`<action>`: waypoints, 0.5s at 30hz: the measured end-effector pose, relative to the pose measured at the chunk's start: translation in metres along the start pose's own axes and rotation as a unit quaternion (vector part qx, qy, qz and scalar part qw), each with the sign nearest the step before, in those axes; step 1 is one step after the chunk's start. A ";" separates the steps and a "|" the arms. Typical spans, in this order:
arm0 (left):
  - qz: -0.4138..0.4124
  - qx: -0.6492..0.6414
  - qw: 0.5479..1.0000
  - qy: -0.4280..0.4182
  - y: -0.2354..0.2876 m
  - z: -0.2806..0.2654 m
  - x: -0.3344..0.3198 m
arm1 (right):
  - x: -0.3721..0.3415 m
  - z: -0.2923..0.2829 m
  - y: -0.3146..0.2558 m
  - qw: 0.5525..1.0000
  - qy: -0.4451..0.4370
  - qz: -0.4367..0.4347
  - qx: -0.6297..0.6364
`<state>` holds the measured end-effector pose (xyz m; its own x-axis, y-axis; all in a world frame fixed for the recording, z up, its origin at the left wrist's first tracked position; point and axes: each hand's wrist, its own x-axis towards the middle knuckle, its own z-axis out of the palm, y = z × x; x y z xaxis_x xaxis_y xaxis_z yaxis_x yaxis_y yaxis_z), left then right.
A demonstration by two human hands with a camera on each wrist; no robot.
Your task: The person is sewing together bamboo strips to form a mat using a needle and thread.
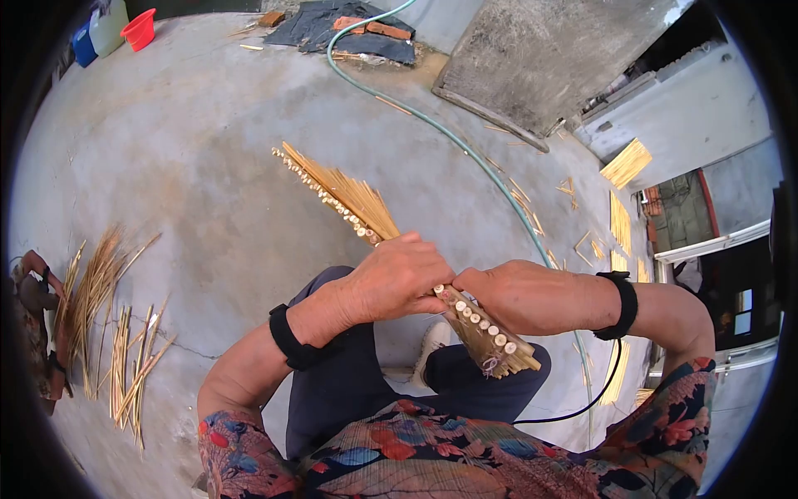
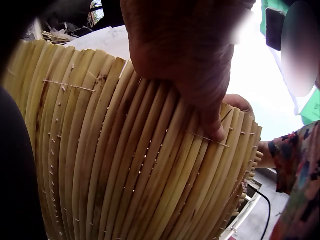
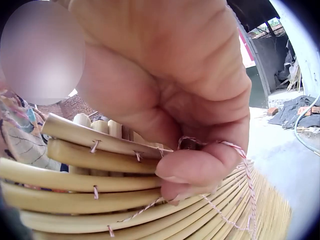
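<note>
A mat of pale stalks (image 1: 486, 333) tied side by side with thread stands on edge over the person's lap. The left hand (image 1: 403, 270) grips its upper edge; in the left wrist view the left hand (image 2: 185, 60) lies over the stalks (image 2: 150, 150), a fingertip pressed beside a thread line. Close by on the right, the right hand (image 1: 532, 295) is at the same edge. In the right wrist view the right hand (image 3: 195, 100) pinches a red-and-white string (image 3: 250, 185) against the stalks (image 3: 75, 180), its fingers curled.
Loose stalks (image 1: 133, 366) lie on the concrete floor at the left. A green hose (image 1: 449, 133) curves across the floor. Bricks (image 1: 389, 31) rest on a black sheet (image 1: 291, 29) at the back, near a red basin (image 1: 139, 31). More straw pieces (image 1: 619, 220) lie at the right.
</note>
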<state>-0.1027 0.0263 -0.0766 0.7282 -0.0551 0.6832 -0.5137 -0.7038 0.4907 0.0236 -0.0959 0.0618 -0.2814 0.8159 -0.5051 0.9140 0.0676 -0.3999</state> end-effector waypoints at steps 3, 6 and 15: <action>-0.016 0.002 1.000 0.009 -0.001 -0.001 0.003 | -0.002 -0.014 -0.004 0.999 0.002 -0.019 -0.029; -0.003 0.014 1.000 0.018 0.005 -0.001 0.009 | -0.021 -0.029 -0.018 0.993 -0.046 0.082 -0.069; -0.224 0.040 0.964 0.139 0.016 -0.005 0.013 | -0.059 0.054 -0.144 0.676 0.596 -0.429 -0.054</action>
